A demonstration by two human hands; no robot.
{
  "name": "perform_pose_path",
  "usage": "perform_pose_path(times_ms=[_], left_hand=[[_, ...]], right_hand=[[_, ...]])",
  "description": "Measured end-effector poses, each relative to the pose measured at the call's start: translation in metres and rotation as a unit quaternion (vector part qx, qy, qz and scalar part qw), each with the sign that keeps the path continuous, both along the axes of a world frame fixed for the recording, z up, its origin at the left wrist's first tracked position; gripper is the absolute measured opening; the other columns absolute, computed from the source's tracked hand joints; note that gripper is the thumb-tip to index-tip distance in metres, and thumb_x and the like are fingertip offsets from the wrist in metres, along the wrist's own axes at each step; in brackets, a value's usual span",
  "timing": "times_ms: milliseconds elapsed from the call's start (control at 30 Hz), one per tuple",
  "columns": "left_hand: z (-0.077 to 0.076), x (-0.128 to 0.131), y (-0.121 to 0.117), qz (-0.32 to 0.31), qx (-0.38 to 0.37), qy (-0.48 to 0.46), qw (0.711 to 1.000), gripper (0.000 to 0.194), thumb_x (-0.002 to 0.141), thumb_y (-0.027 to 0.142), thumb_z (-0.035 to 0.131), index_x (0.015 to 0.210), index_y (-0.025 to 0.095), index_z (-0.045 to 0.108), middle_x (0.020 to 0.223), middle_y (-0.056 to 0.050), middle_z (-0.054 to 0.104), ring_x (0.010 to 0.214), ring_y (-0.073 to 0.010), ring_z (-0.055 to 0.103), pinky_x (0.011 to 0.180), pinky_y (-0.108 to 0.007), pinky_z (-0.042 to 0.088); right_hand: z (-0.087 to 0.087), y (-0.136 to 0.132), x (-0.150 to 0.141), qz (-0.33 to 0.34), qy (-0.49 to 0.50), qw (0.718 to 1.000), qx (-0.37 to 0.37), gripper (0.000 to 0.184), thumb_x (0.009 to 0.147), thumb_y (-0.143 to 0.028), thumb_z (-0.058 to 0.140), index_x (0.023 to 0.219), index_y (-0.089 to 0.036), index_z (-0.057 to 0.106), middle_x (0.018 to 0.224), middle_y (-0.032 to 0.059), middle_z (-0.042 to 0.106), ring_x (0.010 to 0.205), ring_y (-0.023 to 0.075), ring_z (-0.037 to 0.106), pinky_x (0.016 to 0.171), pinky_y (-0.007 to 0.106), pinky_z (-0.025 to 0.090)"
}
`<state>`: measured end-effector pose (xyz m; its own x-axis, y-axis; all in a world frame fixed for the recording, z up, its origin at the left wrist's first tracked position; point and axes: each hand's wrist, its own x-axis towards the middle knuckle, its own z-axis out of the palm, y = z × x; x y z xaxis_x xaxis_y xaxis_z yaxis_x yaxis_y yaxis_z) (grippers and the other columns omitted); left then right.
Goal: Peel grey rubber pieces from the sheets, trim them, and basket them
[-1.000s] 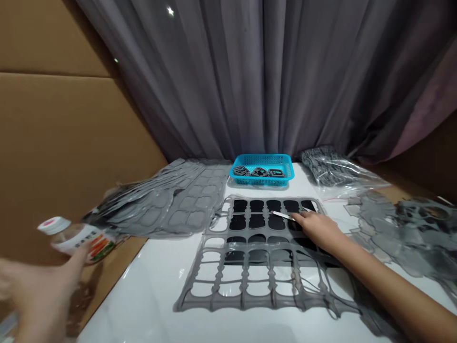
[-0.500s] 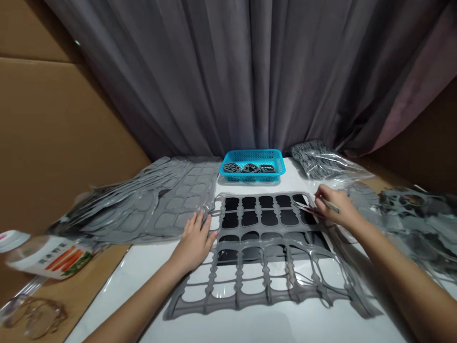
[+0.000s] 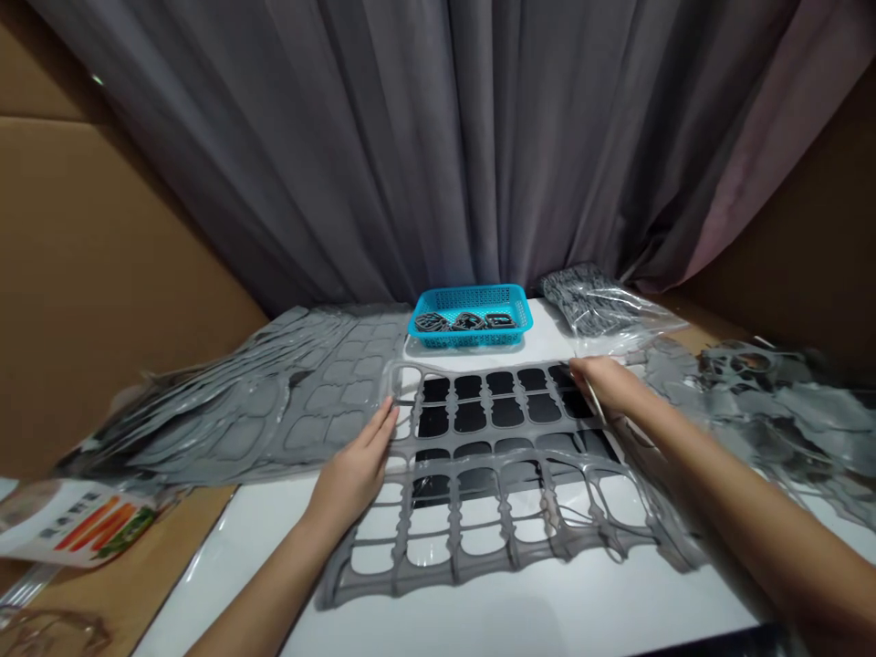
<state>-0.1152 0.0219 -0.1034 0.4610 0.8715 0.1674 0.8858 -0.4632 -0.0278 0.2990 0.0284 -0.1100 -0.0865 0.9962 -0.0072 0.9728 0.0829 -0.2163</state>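
A grey rubber grid sheet (image 3: 479, 511) lies on the white table, with black inserts (image 3: 506, 411) still filling its far cells. My left hand (image 3: 356, 470) rests flat on the sheet's left edge, fingers stretched out. My right hand (image 3: 606, 383) is at the far right corner of the sheet, fingers closed round thin metal tweezers (image 3: 594, 398) that point down toward the black inserts.
A blue basket (image 3: 471, 318) with several black parts stands at the back. A stack of grey sheets (image 3: 260, 411) lies left, a plastic bag of parts (image 3: 595, 306) back right, grey scraps (image 3: 766, 401) right. A bottle (image 3: 68, 525) lies at the left on brown cardboard.
My left hand let go of the bottle and came to rest on the sheet's left edge. My right hand moved with the tweezers to the far right corner. The camera view shifted left.
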Motion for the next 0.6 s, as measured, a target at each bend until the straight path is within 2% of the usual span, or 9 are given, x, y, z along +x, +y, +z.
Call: perform_pose_path(times_ms=[100, 267, 400, 467, 533, 600], left_hand=[[0.008, -0.005, 0.001, 0.021, -0.020, 0.030, 0.999, 0.062, 0.081, 0.009, 0.031, 0.141, 0.019, 0.035, 0.150, -0.001, 0.024, 0.107, -0.0247, 0.061, 0.065, -0.030, 0.055], [0.020, -0.038, 0.010, 0.007, -0.049, 0.037, 0.998, 0.063, 0.078, 0.008, 0.031, 0.138, 0.024, 0.042, 0.149, 0.000, 0.028, 0.107, -0.0237, 0.062, 0.074, -0.028, 0.054], [0.030, -0.066, 0.018, 0.003, -0.041, 0.038, 0.998, 0.051, 0.083, 0.016, 0.033, 0.130, 0.023, 0.052, 0.146, -0.003, 0.035, 0.105, -0.0277, 0.062, 0.078, -0.036, 0.055], [0.036, -0.063, 0.016, 0.016, 0.006, 0.038, 0.999, 0.042, 0.086, 0.026, 0.036, 0.120, 0.024, 0.060, 0.144, -0.007, 0.039, 0.108, -0.0350, 0.058, 0.081, -0.048, 0.053], [0.043, -0.046, 0.007, 0.002, 0.039, 0.033, 0.999, 0.037, 0.087, 0.032, 0.039, 0.114, 0.025, 0.063, 0.145, -0.007, 0.038, 0.122, -0.0409, 0.045, 0.092, -0.060, 0.043], [0.048, -0.018, -0.010, -0.073, 0.044, 0.025, 0.996, 0.035, 0.089, 0.040, 0.042, 0.114, 0.027, 0.062, 0.145, -0.006, 0.038, 0.127, -0.0380, 0.039, 0.100, -0.059, 0.037]], right_hand=[[0.007, 0.030, 0.004, -0.038, 0.008, 0.999, 0.009, 0.031, 0.089, -0.032, 0.053, 0.116, -0.016, 0.054, 0.115, 0.0080, 0.057, 0.098, 0.0196, 0.059, 0.082, 0.040, 0.051], [0.013, 0.081, -0.001, -0.059, 0.017, 0.998, -0.001, 0.032, 0.089, -0.032, 0.054, 0.116, -0.015, 0.054, 0.116, 0.0080, 0.057, 0.099, 0.0206, 0.059, 0.082, 0.040, 0.051], [0.006, 0.096, -0.008, -0.051, 0.026, 0.998, -0.010, 0.032, 0.089, -0.032, 0.055, 0.116, -0.016, 0.054, 0.116, 0.0079, 0.057, 0.099, 0.0204, 0.059, 0.082, 0.040, 0.051], [0.000, 0.094, -0.010, -0.048, 0.029, 0.998, -0.013, 0.032, 0.089, -0.032, 0.055, 0.117, -0.016, 0.053, 0.116, 0.0080, 0.057, 0.099, 0.0204, 0.059, 0.082, 0.040, 0.051], [-0.005, 0.086, -0.010, -0.039, 0.034, 0.999, -0.016, 0.032, 0.089, -0.032, 0.054, 0.117, -0.015, 0.053, 0.116, 0.0083, 0.057, 0.099, 0.0203, 0.059, 0.082, 0.040, 0.051], [-0.009, 0.077, -0.010, -0.016, 0.042, 0.999, -0.021, 0.032, 0.089, -0.033, 0.054, 0.116, -0.015, 0.054, 0.116, 0.0082, 0.057, 0.099, 0.0205, 0.059, 0.082, 0.041, 0.051]])
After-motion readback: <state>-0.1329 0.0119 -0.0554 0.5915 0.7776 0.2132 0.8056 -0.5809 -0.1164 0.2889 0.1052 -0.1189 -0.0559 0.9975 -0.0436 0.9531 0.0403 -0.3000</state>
